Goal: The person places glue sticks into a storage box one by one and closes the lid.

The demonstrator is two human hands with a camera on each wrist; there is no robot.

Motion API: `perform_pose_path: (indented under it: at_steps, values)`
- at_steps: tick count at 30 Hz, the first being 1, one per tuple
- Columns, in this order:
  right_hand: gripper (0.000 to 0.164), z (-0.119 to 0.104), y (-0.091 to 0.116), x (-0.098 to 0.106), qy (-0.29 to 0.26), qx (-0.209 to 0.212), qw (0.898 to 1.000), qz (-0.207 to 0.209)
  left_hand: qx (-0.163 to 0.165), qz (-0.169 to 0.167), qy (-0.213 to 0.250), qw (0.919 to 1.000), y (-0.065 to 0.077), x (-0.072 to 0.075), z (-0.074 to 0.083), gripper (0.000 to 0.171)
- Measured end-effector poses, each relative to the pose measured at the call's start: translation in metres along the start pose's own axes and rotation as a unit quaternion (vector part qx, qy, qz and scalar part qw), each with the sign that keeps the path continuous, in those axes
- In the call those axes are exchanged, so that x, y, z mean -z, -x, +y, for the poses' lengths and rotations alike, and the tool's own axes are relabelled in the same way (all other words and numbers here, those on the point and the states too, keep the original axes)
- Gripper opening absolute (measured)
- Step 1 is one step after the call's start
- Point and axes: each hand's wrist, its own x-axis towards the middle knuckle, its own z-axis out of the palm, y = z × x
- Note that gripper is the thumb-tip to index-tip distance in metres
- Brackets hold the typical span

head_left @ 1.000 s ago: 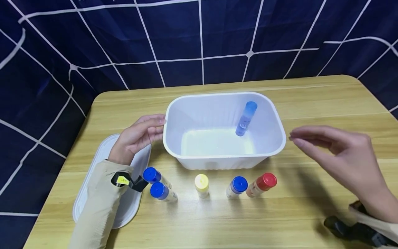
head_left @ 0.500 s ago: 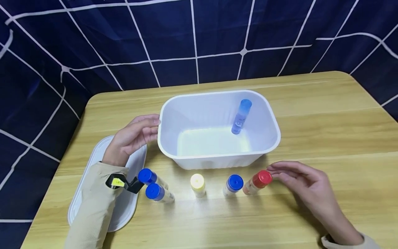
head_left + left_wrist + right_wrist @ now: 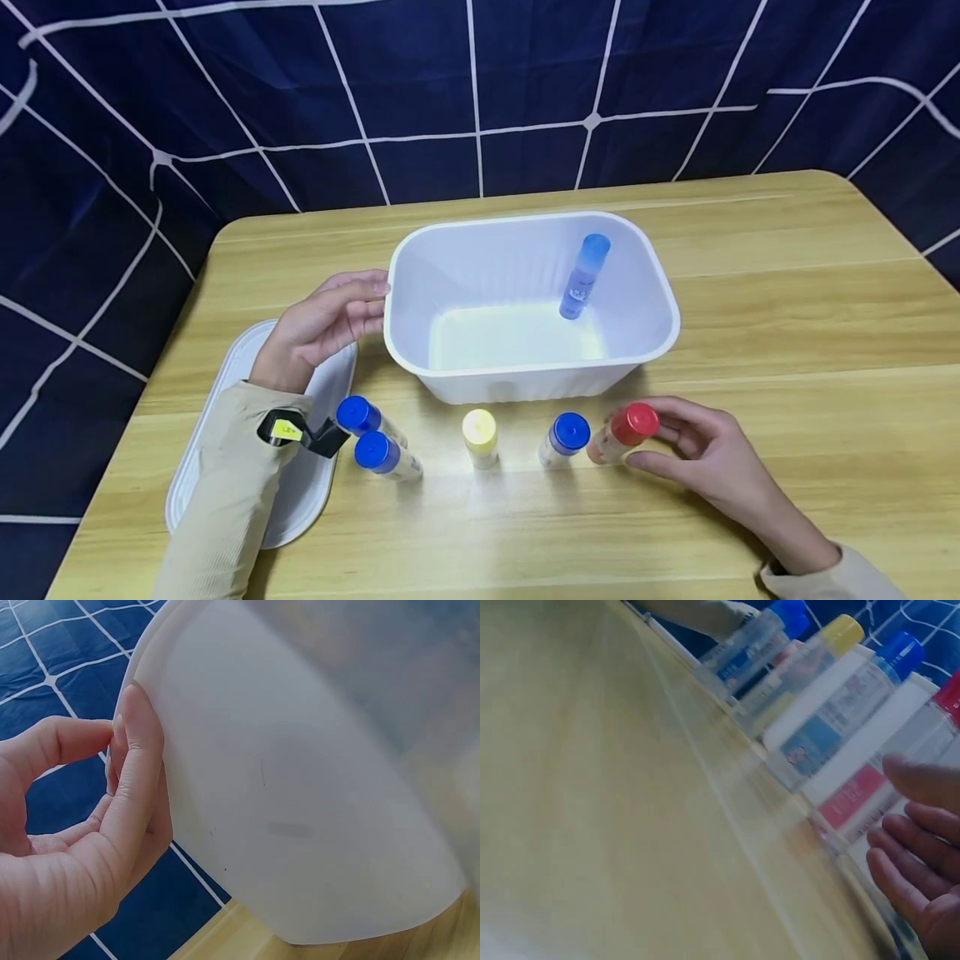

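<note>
My left hand (image 3: 318, 325) pinches the left rim of a white plastic bin (image 3: 517, 385). In the left wrist view its thumb and fingers meet at the edge of that bin (image 3: 300, 847). Inside the bin a blue glue stick (image 3: 583, 279) leans on the back wall. My right hand (image 3: 708, 454) is around the red-capped glue stick (image 3: 632, 425), fingers behind it and thumb in front, spread apart. The right wrist view shows the thumb beside its pink label, with no closed hold. Left of it stands a blue-capped glue stick (image 3: 567, 435).
A yellow-capped glue stick (image 3: 480, 433) stands in front of the bin. Two more with blue caps, a rear glue stick (image 3: 360, 415) and a front glue stick (image 3: 382, 454), stand further left. A white lid (image 3: 300, 508) lies under my left forearm. A dark blue gridded cloth (image 3: 420, 100) hangs behind the table.
My right hand has come from the bin's right side down and leftward to the red-capped glue stick, its thumb and fingers spreading around it. My left hand keeps its place at the rim.
</note>
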Motion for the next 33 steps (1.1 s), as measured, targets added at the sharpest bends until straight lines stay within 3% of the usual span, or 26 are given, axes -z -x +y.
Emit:
perform_pose_path:
  at_steps: [3, 6, 11, 15, 17, 27, 33]
  values:
    - [0.051, 0.000, -0.001, -0.003, 0.015, -0.031, 0.999, -0.012, -0.003, -0.003, 0.005, 1.0000, 0.000, 0.001, 0.000, 0.022]
    - [0.050, -0.003, -0.003, -0.006, 0.027, -0.027, 0.999, -0.015, -0.006, -0.004, 0.006, 1.0000, 0.000, 0.001, 0.000, 0.020]
    - [0.053, -0.012, -0.003, -0.009, 0.004, 0.060, 0.998, 0.005, -0.001, -0.001, 0.003, 1.0000, 0.000, 0.000, 0.000, 0.019]
    - [0.056, -0.022, -0.008, -0.012, -0.066, 0.154, 0.986, 0.000, 0.002, 0.005, 0.005, 1.0000, -0.001, -0.001, 0.001, 0.019]
    - [0.054, -0.028, -0.012, -0.012, -0.076, 0.174, 0.982, -0.002, 0.002, 0.005, 0.011, 0.9999, -0.001, 0.000, 0.000, 0.019]
    - [0.036, -0.042, -0.028, -0.010, -0.017, 0.182, 0.982, -0.047, -0.014, -0.025, 0.005, 0.9996, -0.002, -0.001, -0.001, 0.024]
    - [0.032, -0.065, -0.043, -0.007, 0.005, 0.224, 0.972, -0.067, -0.011, -0.016, -0.003, 0.9998, -0.001, 0.001, 0.000, 0.023]
